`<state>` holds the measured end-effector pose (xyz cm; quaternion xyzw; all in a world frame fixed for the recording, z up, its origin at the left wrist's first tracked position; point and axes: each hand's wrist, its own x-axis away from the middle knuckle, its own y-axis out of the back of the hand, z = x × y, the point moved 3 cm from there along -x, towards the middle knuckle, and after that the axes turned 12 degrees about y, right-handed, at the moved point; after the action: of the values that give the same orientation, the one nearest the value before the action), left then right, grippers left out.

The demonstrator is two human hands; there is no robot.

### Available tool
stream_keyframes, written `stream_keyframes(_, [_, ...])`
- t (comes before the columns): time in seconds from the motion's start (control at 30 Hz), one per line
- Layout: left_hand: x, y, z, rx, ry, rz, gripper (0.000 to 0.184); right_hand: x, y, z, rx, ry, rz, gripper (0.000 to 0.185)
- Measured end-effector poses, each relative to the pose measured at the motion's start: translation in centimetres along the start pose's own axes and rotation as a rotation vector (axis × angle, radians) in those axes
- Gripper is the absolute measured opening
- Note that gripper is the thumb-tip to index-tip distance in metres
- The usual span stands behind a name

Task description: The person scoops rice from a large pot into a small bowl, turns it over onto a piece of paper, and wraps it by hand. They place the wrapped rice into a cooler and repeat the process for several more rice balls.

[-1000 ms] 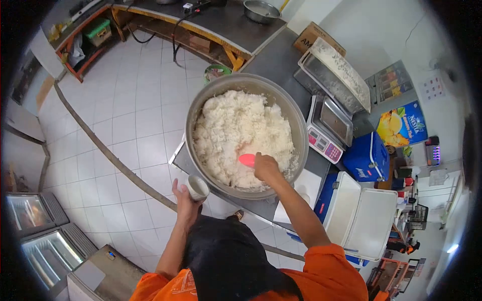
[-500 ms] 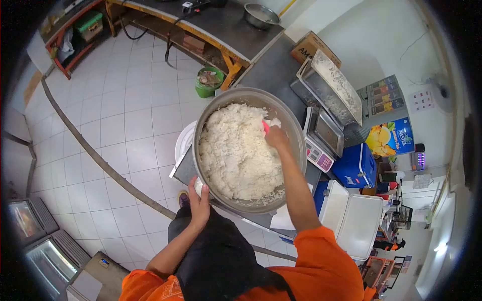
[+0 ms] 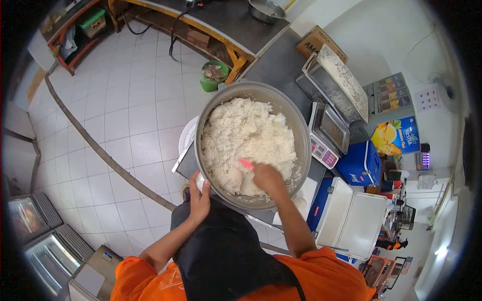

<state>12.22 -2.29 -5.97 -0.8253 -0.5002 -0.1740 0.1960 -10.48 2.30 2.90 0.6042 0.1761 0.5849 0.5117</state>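
Drew pink rice paddle (image 3: 246,163) from right side to nearer middle of rice (image 3: 241,128) in metal pot (image 3: 251,89) | gripping it in closed fingers of right hand (image 3: 268,179) | wrapping fingers of left hand (image 3: 200,202) around white cup (image 3: 200,182) beside pot | apparently working nearer rice

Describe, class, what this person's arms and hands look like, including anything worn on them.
The left hand and right hand are bare, with no glove, watch or bracelet showing. The forearms are uncovered below short, loose orange sleeves. A pale print, too small to read, marks the shirt's left front, beside a black apron.
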Motion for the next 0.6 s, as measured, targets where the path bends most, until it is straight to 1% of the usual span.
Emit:
stream_keyframes(0.07, [0.3,-0.2,-0.2,0.007,0.005,0.004,0.048,-2.8,3.2,-2.7,0.053,-0.078,-0.208,0.036])
stream_keyframes(0.13, [0.3,-0.4,0.0,0.012,-0.013,-0.028,0.050,-5.8,6.4,-3.7,0.090,-0.122,-0.378,0.038])
stream_keyframes(0.17, [0.4,-0.6,0.1,0.005,-0.006,-0.028,0.050,-6.3,4.9,-4.1,0.082,-0.125,-0.372,0.038])
stream_keyframes(0.23, [0.6,-0.8,-0.3,0.076,0.007,-0.022,0.051,-8.3,0.8,-4.2,-0.051,-0.070,-0.271,0.039])
stream_keyframes(0.27, [0.1,-0.8,-0.2,0.081,0.005,-0.036,0.051,-6.5,-1.1,-2.5,-0.061,-0.090,-0.255,0.036])
stream_keyframes(0.3, [-0.2,-0.6,0.3,0.037,-0.023,-0.052,0.051,-4.7,-2.7,-1.2,-0.057,-0.047,-0.146,0.034])
stream_keyframes(0.37, [0.1,-0.4,0.5,-0.020,-0.041,-0.047,0.051,-1.3,-7.0,-0.7,-0.017,-0.033,-0.022,0.038])
stream_keyframes(0.4, [0.0,-0.6,0.0,0.046,-0.008,-0.041,0.051,-0.6,-6.6,-1.1,-0.012,-0.037,-0.028,0.038])
stream_keyframes(0.43, [0.3,-0.8,-0.2,0.110,0.033,-0.035,0.051,0.7,-5.8,-1.0,0.057,0.086,0.020,0.038])
stream_keyframes(0.47, [0.9,-0.7,-0.5,0.105,0.042,-0.030,0.051,2.2,-5.2,-0.6,0.117,0.205,0.073,0.038])
stream_keyframes(0.5, [1.0,-0.8,-0.9,0.104,0.045,-0.024,0.051,2.2,-3.3,-0.5,0.196,0.173,0.148,0.041])
stream_keyframes(0.53, [0.7,-0.8,-1.2,0.106,0.043,-0.023,0.051,1.7,-1.1,-0.4,0.198,0.177,0.148,0.041])
stream_keyframes(0.57, [0.5,-0.6,-0.8,0.107,0.049,-0.028,0.051,1.3,0.8,-0.3,0.194,0.148,0.126,0.035])
stream_keyframes(0.6, [0.3,-0.5,-0.1,0.039,0.011,-0.067,0.051,1.0,1.7,-0.5,0.188,0.117,0.105,0.031])
